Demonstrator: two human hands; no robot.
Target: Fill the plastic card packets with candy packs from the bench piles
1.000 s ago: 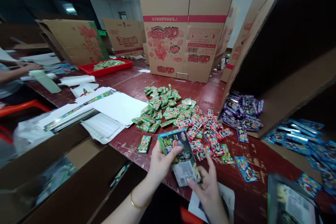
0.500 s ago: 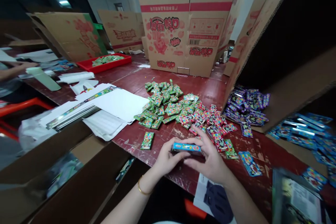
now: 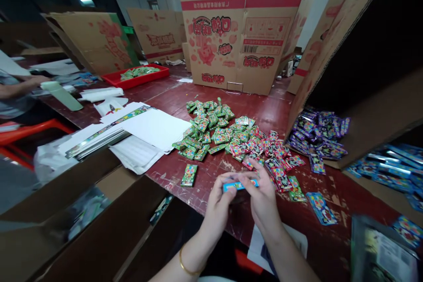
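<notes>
Both my hands meet over the near edge of the red-brown table [image 3: 172, 97]. My left hand [image 3: 220, 205] and my right hand [image 3: 262, 200] pinch a small flat box [image 3: 239, 184] between them, its blue printed edge turned toward me. Just beyond my fingers lies a spread of small green packets [image 3: 208, 128] and red packets [image 3: 261, 150]. One green packet [image 3: 189, 175] lies alone to the left of my hands.
Purple packets [image 3: 317, 134] spill from a tipped carton [image 3: 363, 66] at right, blue packets [image 3: 383, 167] beside it. White sheets [image 3: 145, 134] lie left. A tall printed carton [image 3: 238, 31] stands behind; a red tray [image 3: 135, 77] far left. Another person's arm [image 3: 20, 86] rests at the left edge.
The box was upright with its printed face toward me; my hands turned it flat and edge-on, and my right hand came up to grip it from the right.
</notes>
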